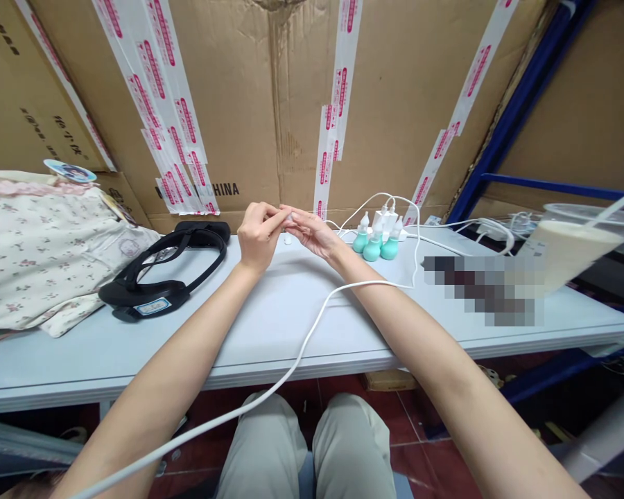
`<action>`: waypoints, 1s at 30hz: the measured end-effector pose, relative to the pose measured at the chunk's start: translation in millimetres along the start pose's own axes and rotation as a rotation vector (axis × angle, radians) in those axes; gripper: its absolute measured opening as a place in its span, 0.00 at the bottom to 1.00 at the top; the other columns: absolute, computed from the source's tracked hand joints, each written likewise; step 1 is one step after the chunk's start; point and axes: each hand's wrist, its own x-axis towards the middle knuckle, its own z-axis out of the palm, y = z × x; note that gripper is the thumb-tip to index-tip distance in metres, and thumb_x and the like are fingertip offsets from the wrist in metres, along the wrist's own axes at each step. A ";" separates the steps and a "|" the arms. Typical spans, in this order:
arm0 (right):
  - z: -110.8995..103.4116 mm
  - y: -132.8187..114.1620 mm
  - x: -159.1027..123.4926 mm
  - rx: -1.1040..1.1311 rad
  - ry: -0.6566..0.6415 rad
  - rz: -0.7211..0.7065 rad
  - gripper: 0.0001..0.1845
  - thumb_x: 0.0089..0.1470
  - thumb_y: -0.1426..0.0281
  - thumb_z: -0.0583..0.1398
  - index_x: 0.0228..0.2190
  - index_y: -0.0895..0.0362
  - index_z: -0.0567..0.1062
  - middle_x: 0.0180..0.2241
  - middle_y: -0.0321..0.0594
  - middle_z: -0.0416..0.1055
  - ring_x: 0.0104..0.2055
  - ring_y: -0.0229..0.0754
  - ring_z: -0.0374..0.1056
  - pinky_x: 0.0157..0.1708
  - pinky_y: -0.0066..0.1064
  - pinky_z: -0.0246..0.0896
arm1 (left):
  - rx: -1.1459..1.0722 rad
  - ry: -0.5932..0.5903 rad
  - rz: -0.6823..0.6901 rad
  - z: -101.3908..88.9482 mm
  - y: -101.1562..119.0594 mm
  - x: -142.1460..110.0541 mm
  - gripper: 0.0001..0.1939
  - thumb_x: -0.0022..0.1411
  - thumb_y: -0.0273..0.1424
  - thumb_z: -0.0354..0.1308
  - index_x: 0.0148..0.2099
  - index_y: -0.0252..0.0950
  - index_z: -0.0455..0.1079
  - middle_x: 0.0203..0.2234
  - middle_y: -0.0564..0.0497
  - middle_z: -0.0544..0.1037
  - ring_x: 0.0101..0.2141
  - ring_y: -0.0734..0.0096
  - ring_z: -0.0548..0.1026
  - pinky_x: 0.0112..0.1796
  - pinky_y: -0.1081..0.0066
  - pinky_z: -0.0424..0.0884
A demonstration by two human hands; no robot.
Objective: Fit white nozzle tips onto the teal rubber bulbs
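Observation:
My left hand (258, 232) and my right hand (312, 232) meet above the far middle of the pale table (270, 326). Both pinch one small white piece (290, 219) between their fingertips; I cannot make out what it is. A second small white bit (288, 240) lies on the table just below them. Right of my right hand stand three small teal bottles with white tips (377, 242), each plugged into a white cable (312, 326) that runs under my right forearm and down over the table's front edge.
A black headband device (161, 274) lies left of my hands, beside a floral cloth bundle (41, 249). Taped cardboard boxes (270, 97) wall off the back. At the right are a clear cup with a milky drink and a straw (577, 242), tangled white cables (499, 229) and a blue rack (514, 111).

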 end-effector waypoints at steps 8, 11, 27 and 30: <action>-0.3 -1.9 0.5 0.046 0.003 -0.012 0.13 0.48 0.70 0.64 0.39 0.57 0.77 0.33 0.36 0.78 0.36 0.34 0.73 0.44 0.25 0.68 | -0.024 0.088 0.018 0.9 11.9 2.0 0.12 0.64 0.36 0.51 0.38 0.40 0.76 0.25 0.52 0.70 0.29 0.72 0.66 0.32 0.70 0.62; 1.0 -3.6 -0.1 0.067 -0.007 -0.024 0.12 0.46 0.71 0.65 0.36 0.57 0.77 0.32 0.36 0.77 0.37 0.34 0.73 0.46 0.26 0.67 | -0.030 0.077 0.017 0.1 14.1 2.9 0.13 0.64 0.36 0.51 0.38 0.40 0.76 0.25 0.51 0.70 0.30 0.72 0.66 0.32 0.70 0.62; 7.9 -11.6 -1.9 0.014 0.026 -0.056 0.10 0.44 0.70 0.66 0.33 0.56 0.77 0.39 0.38 0.77 0.46 0.39 0.71 0.48 0.30 0.66 | -0.025 0.101 -0.004 -5.2 14.6 9.7 0.13 0.61 0.41 0.54 0.38 0.41 0.76 0.24 0.52 0.71 0.30 0.72 0.67 0.33 0.70 0.65; 6.5 -12.9 -1.8 0.009 0.016 -0.061 0.11 0.43 0.70 0.66 0.33 0.56 0.77 0.37 0.37 0.77 0.46 0.40 0.71 0.48 0.31 0.66 | -0.052 0.113 0.001 -5.8 13.9 10.2 0.13 0.61 0.41 0.54 0.38 0.40 0.75 0.25 0.52 0.72 0.29 0.72 0.68 0.33 0.70 0.65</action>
